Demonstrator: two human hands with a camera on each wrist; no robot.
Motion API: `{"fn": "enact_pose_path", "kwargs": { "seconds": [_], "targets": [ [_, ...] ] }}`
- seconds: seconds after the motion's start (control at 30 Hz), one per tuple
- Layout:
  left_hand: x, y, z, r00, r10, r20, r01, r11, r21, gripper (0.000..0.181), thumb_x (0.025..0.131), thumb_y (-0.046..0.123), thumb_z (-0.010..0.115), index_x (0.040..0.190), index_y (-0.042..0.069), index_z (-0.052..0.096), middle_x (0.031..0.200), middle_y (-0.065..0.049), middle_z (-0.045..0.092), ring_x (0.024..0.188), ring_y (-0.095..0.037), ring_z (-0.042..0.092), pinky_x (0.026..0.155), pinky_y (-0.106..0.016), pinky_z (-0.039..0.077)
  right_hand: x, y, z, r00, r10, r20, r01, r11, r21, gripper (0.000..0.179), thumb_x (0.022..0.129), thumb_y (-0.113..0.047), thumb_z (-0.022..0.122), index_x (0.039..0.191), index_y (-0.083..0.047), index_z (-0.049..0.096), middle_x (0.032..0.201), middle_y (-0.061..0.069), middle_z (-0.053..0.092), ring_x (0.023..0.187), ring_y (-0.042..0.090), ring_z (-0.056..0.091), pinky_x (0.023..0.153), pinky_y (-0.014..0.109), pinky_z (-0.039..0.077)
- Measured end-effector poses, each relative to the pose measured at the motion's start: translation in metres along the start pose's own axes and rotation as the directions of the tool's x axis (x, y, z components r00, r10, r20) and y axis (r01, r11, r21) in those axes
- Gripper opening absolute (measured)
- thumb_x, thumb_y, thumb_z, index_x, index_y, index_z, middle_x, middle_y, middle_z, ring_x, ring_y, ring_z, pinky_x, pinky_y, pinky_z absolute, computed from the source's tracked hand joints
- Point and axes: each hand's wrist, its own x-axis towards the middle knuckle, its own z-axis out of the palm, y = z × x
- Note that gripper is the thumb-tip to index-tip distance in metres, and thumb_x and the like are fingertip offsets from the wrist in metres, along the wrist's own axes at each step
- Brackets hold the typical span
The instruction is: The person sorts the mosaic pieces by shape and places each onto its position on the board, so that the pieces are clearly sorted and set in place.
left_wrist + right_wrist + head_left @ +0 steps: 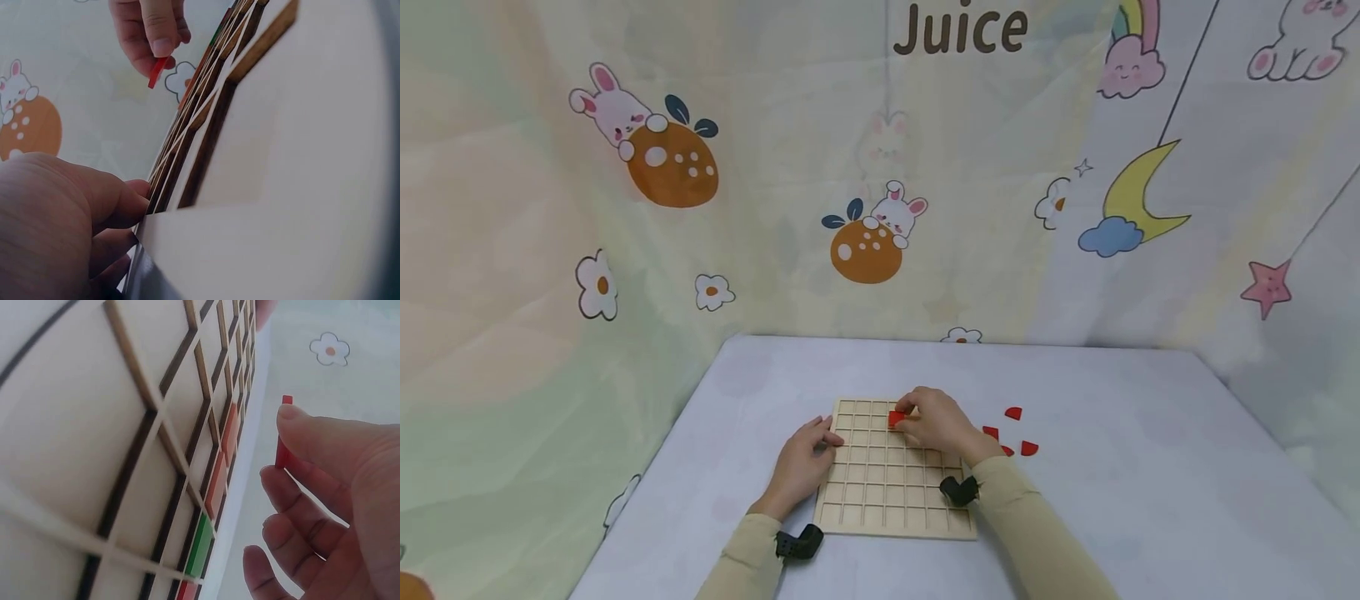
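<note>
A light wooden grid board (pixel 874 475) lies on the table. My left hand (pixel 805 460) rests at its left edge, with the thumb and fingertips touching the rim; in the left wrist view the left hand (pixel 69 219) covers part of that edge. Above the board's far right part, my right hand (pixel 942 423) pinches a flat red piece (pixel 896 419) between thumb and forefinger. In the right wrist view this red piece (pixel 282 434) stands edge-on, apart from the board. Orange-red pieces (pixel 216 486) and a green piece (pixel 199 545) sit in cells along one side, largely hidden from the head view.
Several loose red pieces lie right of the board, among them a quarter-round piece (pixel 1013 412) and another red piece (pixel 1029 448); my right wrist partly covers one. The white tabletop (pixel 1150 483) meets a printed cloth backdrop (pixel 790 167) at its far edge.
</note>
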Motion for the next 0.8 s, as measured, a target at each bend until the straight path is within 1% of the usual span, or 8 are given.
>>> {"fn": "enact_pose_path", "kwargs": {
  "seconds": [0.17,0.37,0.57,0.8],
  "targets": [
    [-0.001,0.000,-0.001,1.000,-0.024,-0.008,0.024,1.000,0.001,0.018,0.088,0.002,0.062,0.087,0.017,0.071,0.144,-0.013,0.051,0.140,-0.034,0.038,0.113,-0.056,0.030,0.004,-0.005,0.004,1.000,-0.006,0.014,0.006,1.000,0.013,0.021,0.087,-0.024,0.074,0.105,-0.012,0.072,0.098,-0.005,0.065,0.089,0.014,0.057,0.081,0.032,0.051],
    [0.002,0.000,0.002,1.000,-0.015,0.012,0.015,1.000,-0.002,0.017,0.089,0.002,0.061,0.089,0.016,0.071,0.144,-0.013,0.050,0.140,-0.034,0.037,0.113,-0.055,0.029,0.006,-0.011,0.003,1.000,0.015,0.022,-0.015,1.000,0.003,0.022,0.086,-0.023,0.075,0.104,-0.012,0.072,0.095,-0.005,0.065,0.084,0.013,0.056,0.076,0.030,0.051],
    [0.002,0.000,0.001,1.000,-0.019,0.005,0.019,1.000,-0.010,0.016,0.089,0.003,0.062,0.089,0.017,0.071,0.145,-0.013,0.050,0.140,-0.033,0.037,0.114,-0.055,0.029,0.010,-0.013,0.008,1.000,-0.008,0.025,0.008,0.999,-0.033,0.022,0.085,-0.024,0.076,0.103,-0.013,0.072,0.092,-0.006,0.064,0.079,0.011,0.057,0.072,0.027,0.050],
    [0.002,0.000,0.001,1.000,-0.015,0.003,0.015,1.000,-0.017,0.017,0.088,0.003,0.062,0.089,0.017,0.071,0.144,-0.012,0.051,0.140,-0.032,0.038,0.113,-0.054,0.030,0.013,-0.013,0.018,1.000,-0.002,0.029,0.004,0.999,-0.050,0.022,0.085,-0.026,0.077,0.103,-0.014,0.073,0.091,-0.006,0.062,0.080,0.011,0.057,0.073,0.027,0.050]
  ]
}}
